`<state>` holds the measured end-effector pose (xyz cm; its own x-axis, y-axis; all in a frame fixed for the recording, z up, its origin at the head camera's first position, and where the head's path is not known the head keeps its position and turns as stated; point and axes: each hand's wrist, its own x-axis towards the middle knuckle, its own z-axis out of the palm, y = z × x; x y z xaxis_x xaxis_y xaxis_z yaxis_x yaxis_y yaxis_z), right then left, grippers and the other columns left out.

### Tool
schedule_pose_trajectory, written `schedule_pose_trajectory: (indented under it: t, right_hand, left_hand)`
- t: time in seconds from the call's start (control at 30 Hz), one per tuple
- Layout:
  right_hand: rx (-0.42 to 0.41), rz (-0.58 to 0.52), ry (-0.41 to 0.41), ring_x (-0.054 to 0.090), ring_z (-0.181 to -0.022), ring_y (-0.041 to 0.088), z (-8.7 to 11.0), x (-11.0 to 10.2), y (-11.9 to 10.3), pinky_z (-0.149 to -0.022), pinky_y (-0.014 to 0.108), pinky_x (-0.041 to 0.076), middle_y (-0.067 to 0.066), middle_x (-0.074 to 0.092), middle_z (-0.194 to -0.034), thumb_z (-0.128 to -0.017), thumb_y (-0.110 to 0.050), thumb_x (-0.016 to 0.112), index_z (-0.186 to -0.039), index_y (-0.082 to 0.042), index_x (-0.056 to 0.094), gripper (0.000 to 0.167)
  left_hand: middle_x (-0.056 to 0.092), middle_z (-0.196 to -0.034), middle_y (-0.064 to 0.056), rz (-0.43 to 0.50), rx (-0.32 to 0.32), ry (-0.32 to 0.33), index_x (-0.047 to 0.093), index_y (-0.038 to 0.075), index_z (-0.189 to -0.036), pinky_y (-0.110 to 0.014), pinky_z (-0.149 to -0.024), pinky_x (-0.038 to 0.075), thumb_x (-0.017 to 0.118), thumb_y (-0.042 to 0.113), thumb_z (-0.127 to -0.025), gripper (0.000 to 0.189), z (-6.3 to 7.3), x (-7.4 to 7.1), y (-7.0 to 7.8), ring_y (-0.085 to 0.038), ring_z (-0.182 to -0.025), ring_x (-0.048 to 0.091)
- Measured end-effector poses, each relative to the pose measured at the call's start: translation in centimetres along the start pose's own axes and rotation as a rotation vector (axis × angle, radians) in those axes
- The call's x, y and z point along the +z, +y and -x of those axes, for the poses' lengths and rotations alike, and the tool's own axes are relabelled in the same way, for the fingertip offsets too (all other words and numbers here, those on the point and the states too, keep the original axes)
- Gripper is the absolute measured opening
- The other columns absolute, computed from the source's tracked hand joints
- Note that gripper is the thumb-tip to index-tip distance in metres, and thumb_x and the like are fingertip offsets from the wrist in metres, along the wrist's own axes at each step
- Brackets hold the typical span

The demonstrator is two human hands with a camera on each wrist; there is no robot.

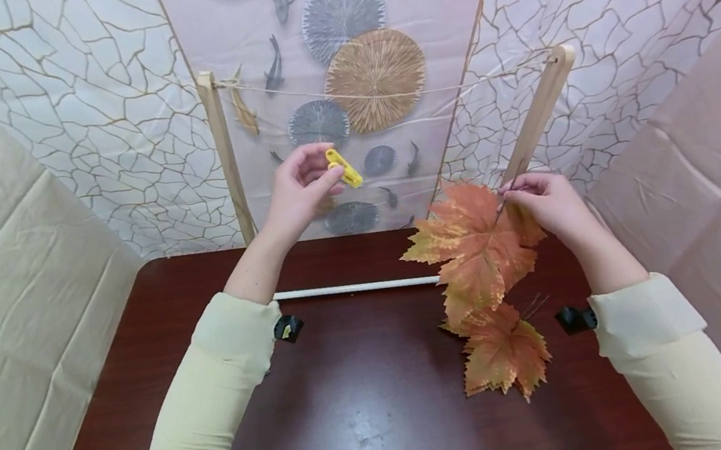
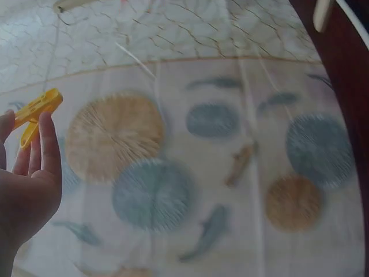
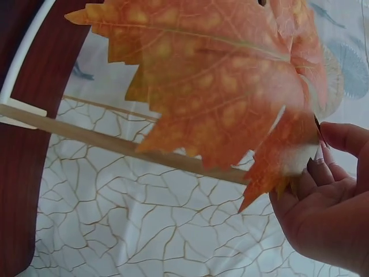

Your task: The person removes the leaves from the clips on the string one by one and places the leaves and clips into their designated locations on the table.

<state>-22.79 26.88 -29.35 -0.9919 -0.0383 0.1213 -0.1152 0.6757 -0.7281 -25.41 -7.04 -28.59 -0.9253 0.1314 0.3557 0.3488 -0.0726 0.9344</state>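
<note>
My left hand pinches a yellow clothespin between thumb and fingers, below the string and left of centre. In the left wrist view the same clothespin stands out from the fingertips. On the other side, my right hand grips the thin stem of an orange maple leaf, which hangs in front of the right wooden post. The right wrist view shows this leaf spread beside the right hand. More orange maple leaves lie on the table below it.
A thin string runs between the left wooden post and the right wooden post. Across the dark red table lies a white rod near the back. Patterned cloth hangs behind, with plain cloth at both sides.
</note>
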Motion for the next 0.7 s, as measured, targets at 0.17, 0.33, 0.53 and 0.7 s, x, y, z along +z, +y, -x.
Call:
schedule_pose_trajectory:
  t: [0.17, 0.33, 0.53, 0.7]
  right_hand:
    - [0.045, 0.016, -0.019, 0.043, -0.085, 0.002, 0.4, 0.1, 1.2, -0.071, 0.019, 0.035, -0.028, 0.051, -0.081, -0.098, -0.029, 0.045, -0.098, 0.005, 0.059, 0.037]
    - [0.072, 0.036, -0.046, 0.044, -0.081, 0.001, 1.2, 0.2, 2.6, -0.066, 0.016, 0.036, -0.019, 0.06, -0.088, -0.099, -0.028, 0.043, -0.097, 0.005, 0.058, 0.037]
    - [0.078, 0.025, -0.058, 0.041, -0.074, 0.002, 2.0, 0.3, 4.2, -0.062, 0.019, 0.035, -0.026, 0.053, -0.08, -0.099, -0.027, 0.043, -0.101, 0.007, 0.058, 0.037]
    - [0.107, 0.041, -0.079, 0.041, -0.078, 0.001, 2.6, 0.3, 5.6, -0.064, 0.018, 0.036, -0.024, 0.053, -0.085, -0.1, -0.03, 0.041, -0.11, 0.007, 0.058, 0.042]
  left_hand:
    - [0.062, -0.088, 0.002, -0.06, -0.059, -0.016, 0.053, -0.006, -0.117, -0.022, -0.072, 0.056, 0.062, -0.001, -0.086, 0.033, 1.3, -2.2, -1.5, -0.006, -0.077, 0.062]
    - [0.064, -0.092, 0.002, -0.193, -0.147, -0.022, 0.055, -0.004, -0.115, -0.018, -0.078, 0.053, 0.066, 0.004, -0.084, 0.034, 2.7, -4.0, -2.7, -0.005, -0.084, 0.061]
    - [0.064, -0.095, 0.005, -0.261, -0.2, -0.029, 0.054, -0.003, -0.115, -0.016, -0.079, 0.051, 0.067, 0.008, -0.084, 0.035, 4.2, -6.4, -3.9, -0.004, -0.089, 0.06]
    - [0.066, -0.11, -0.012, -0.337, -0.265, -0.013, 0.053, -0.002, -0.112, -0.016, -0.079, 0.051, 0.068, 0.011, -0.084, 0.035, 5.5, -8.5, -5.2, -0.003, -0.09, 0.059]
